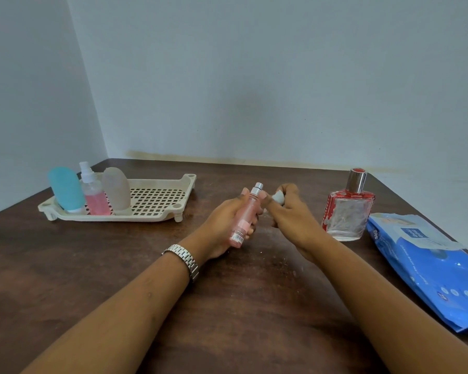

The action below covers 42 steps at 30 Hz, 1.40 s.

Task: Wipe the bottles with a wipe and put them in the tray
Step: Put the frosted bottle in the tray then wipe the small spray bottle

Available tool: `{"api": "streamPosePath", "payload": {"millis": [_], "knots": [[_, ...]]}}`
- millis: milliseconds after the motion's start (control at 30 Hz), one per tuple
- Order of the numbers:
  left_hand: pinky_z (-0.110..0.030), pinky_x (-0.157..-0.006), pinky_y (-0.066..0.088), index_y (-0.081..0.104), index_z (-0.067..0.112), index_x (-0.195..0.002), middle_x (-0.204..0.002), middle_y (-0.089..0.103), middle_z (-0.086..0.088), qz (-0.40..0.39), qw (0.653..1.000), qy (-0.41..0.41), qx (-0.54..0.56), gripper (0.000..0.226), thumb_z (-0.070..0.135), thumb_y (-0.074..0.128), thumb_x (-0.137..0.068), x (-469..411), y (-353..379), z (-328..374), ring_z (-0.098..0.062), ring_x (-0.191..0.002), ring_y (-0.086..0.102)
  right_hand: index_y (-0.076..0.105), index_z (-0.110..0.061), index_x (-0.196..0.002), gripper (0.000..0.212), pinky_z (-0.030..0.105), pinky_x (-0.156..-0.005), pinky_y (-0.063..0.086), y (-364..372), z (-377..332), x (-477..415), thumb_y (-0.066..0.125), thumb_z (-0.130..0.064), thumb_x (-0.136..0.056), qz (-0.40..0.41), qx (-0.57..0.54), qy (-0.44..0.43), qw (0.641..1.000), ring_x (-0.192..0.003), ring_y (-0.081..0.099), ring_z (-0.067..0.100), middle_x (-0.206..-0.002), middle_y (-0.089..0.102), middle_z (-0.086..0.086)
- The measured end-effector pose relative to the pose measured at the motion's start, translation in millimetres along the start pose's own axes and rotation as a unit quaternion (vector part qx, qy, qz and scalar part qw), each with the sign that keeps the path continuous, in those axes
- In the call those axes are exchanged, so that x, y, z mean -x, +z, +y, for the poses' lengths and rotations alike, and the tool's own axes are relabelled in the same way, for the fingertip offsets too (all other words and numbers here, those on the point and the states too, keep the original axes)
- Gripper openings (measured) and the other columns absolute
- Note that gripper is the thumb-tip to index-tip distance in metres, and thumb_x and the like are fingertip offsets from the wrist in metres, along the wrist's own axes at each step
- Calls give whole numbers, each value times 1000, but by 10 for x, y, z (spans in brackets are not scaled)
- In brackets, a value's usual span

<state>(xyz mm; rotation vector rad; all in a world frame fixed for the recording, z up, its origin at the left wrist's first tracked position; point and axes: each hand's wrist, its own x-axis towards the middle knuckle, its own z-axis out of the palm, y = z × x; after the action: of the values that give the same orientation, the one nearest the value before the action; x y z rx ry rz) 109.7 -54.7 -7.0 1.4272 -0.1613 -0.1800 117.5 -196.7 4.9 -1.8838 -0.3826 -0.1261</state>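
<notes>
Pink bottle (249, 205) above dk wood table (254, 298); pale grey walls (254, 76), rm corner.

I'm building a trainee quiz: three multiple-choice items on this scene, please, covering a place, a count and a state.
1. The right hand holds: A a wipe; B nothing; C a cap.
2. Bottles in the tray: A two; B three; C four.
3. The red-capped bottle is: A in the tray; B on the table by the pack; C in the right hand.
Key: 1A, white wad in its fingers; 2B, blue bottle, pink spray and grey bottle stand there; 3B, it stands beside the blue pack.
</notes>
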Motion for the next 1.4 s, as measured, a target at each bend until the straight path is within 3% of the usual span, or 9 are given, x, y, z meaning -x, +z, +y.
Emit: {"api": "streamPosePath", "payload": {"millis": [167,233,267,367,467,567,800,1100,1400], "knots": [[-23,-48,39,58,8,-91,-66,53,-4,9,1000,16,-8,45,42,31,-102,-4,74,-28,-12,-52,48,38,-23,-122,37,18,-83,44,104,-78,84,36,-48,-95,-1,20,-28,999,-112,42,15,-121,44,0],[-26,-52,41,60,11,-92,-70,57,-6,31,999,20,11,42,40,31,-103,6,76,-16,-14,-57,51,23,-28,-143,50,9,-95,34,162,-110,151,27,-46,-97,-51,23,-31,998,-128,27,10,-139,28,-5],[-26,-54,43,62,13,-93,-72,61,-6,45,999,17,24,41,39,31,-103,13,69,-6,-16,-61,56,11,-29,-148,54,15,-106,22,209,-107,179,25,-43,-98,-79,49,-45,995,-138,14,10,-151,15,-6],[-28,-60,49,67,16,-94,-70,70,-1,99,993,4,68,43,42,34,-102,-4,30,4,-14,-69,66,5,-27,-149,52,19,-106,7,339,-66,199,28,-20,-102,-91,223,-129,962,-143,-3,12,-157,-5,-5],[-33,-71,49,65,12,-94,-69,70,-2,148,977,-8,152,38,42,41,-100,-48,-10,34,-17,-73,65,36,-17,-141,44,14,-101,25,356,-86,193,37,-8,-98,-12,283,-208,936,-129,34,15,-149,34,-1],[-30,-63,44,61,10,-94,-67,62,-4,150,972,-9,182,37,40,41,-100,-53,4,48,-15,-63,56,62,-11,-120,32,19,-92,43,319,-95,188,54,-3,-90,48,238,-253,936,-105,57,14,-121,63,3],[-24,-51,41,54,12,-91,-64,54,-2,82,995,30,46,35,37,31,-104,35,235,8,-11,-52,49,65,-18,-116,31,2,-65,37,89,-75,75,59,-6,-89,162,224,-227,934,-72,46,-5,-88,50,-10],[-29,-64,43,61,11,-91,-74,57,-4,178,968,-14,176,42,48,43,-97,-52,17,74,-15,-68,55,69,-11,-108,26,28,-64,51,281,-87,173,56,-3,-87,24,300,-321,898,-75,54,14,-86,59,0],[-28,-60,46,59,9,-90,-73,55,-5,201,958,3,203,42,45,41,-99,-89,47,49,-14,-66,53,72,-17,-103,26,10,-64,44,83,-62,104,63,-2,-84,-35,273,-340,899,-74,54,3,-85,60,-7]]}}
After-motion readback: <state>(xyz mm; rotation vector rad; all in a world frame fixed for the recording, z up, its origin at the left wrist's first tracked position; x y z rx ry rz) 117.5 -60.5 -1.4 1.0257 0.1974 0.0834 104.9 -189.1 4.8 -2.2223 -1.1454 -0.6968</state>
